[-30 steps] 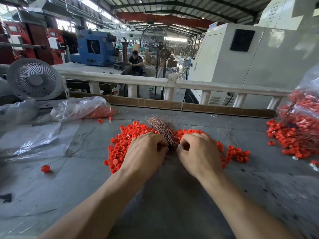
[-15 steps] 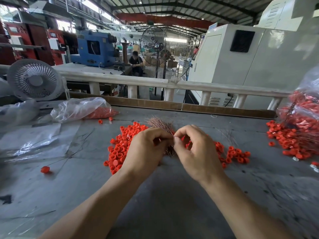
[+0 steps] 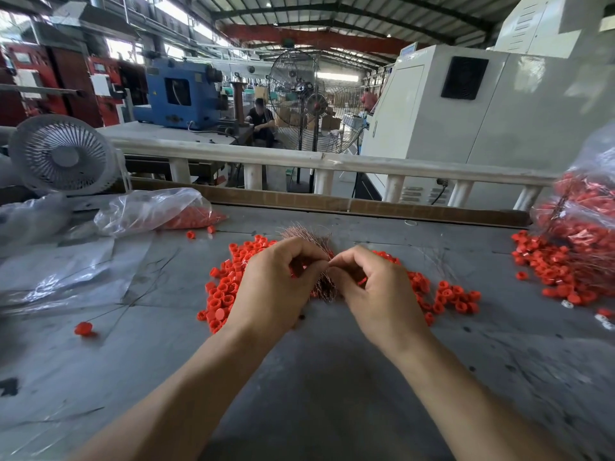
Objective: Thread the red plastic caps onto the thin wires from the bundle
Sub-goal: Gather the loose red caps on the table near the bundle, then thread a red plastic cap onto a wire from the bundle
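Red plastic caps (image 3: 223, 294) are lying in a loose pile on a grey worktable (image 3: 316, 394), spreading out to either side of both hands. A bundle of thin copper-coloured wires (image 3: 307, 236) is lying across the middle of the pile, its far end fanning out just beyond the knuckles. The left hand (image 3: 276, 287) and right hand (image 3: 376, 294) are hovering over the bundle with fingers curled, their thumbs and forefingers meeting tip to tip above it, pinching something too small to identify. More red caps (image 3: 549, 267) are lying well apart at the right beside a clear bag (image 3: 585, 207) full of them. Another plastic bag (image 3: 149, 211) is lying at the left, near a white desk fan (image 3: 63, 154).
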Action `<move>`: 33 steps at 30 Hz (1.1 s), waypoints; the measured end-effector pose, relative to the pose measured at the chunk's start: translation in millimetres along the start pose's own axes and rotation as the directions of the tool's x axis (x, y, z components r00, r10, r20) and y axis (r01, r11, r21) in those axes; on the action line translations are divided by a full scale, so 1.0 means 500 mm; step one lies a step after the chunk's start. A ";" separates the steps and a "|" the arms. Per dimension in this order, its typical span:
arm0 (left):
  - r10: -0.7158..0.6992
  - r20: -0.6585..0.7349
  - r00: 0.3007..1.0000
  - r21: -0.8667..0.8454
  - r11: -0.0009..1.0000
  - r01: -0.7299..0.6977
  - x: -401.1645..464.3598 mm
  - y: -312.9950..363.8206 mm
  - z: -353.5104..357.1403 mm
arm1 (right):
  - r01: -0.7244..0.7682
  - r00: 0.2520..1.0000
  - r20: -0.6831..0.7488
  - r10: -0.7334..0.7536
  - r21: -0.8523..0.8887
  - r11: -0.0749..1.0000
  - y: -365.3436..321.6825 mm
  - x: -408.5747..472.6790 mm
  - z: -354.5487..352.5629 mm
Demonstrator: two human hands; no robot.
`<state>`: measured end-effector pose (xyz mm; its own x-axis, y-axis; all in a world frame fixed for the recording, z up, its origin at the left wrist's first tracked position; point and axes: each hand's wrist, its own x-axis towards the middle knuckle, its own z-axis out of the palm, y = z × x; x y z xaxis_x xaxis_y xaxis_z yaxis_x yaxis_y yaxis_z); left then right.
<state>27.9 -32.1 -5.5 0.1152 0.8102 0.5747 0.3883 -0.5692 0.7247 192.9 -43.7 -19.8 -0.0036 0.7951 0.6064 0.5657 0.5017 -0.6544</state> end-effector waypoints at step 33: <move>-0.129 0.284 0.950 0.539 0.841 -0.047 0.017 -0.047 -0.038 | 0.001 0.938 -0.329 0.109 0.315 0.949 -0.038 -0.004 -0.027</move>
<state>2.4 -14.4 -10.5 0.3187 0.8829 0.3449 0.8137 -0.4415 0.3781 193.4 -59.2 -2.4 0.3292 0.6883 0.6464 0.2767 0.5842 -0.7630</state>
